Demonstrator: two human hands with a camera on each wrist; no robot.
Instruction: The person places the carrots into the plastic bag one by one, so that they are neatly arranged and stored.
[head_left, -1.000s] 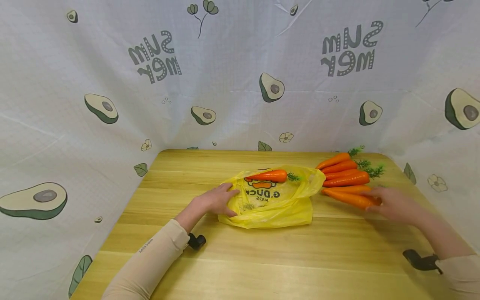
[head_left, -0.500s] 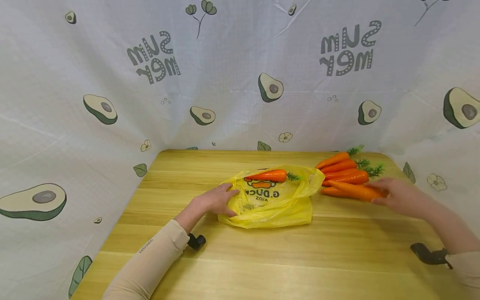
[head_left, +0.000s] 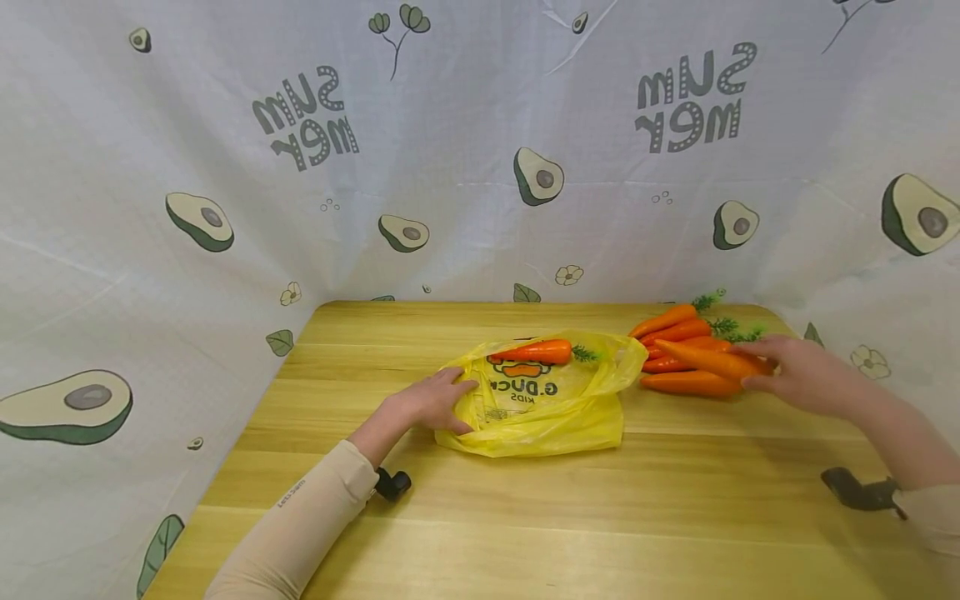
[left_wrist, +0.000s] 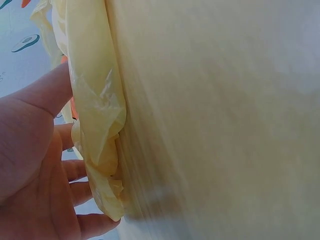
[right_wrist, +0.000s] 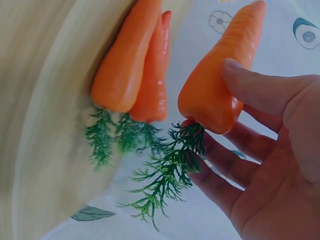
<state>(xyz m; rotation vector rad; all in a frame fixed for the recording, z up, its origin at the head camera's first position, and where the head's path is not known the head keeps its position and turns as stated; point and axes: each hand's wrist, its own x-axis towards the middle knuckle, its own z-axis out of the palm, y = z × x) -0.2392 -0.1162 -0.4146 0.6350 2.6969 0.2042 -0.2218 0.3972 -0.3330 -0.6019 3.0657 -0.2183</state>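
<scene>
My right hand (head_left: 806,375) pinches an orange carrot (right_wrist: 215,85) between thumb and fingers near its thick end, with the feathery green top hanging below in the right wrist view. In the head view the held carrot points left and overlaps several other carrots (head_left: 678,331). One more carrot (head_left: 690,383) lies on the table just in front of them. A yellow plastic bag (head_left: 555,433) lies flat at mid-table, its mouth spread. At its left edge my left hand (head_left: 435,402) has thumb and fingers spread apart against the mouth. Inside the bag's opening shows a single carrot (head_left: 540,352).
The wooden table (head_left: 487,533) reaches back to a pale curtain (head_left: 465,125) printed with avocados. A black wrist mount (head_left: 858,490) sits on the right forearm, another (head_left: 393,483) on the left. The bag's handle (head_left: 633,358) lies close to the carrot pile.
My right hand has lifted one carrot off the front of the pile and moved it slightly back, over the others. The left hand and bag stay put.
</scene>
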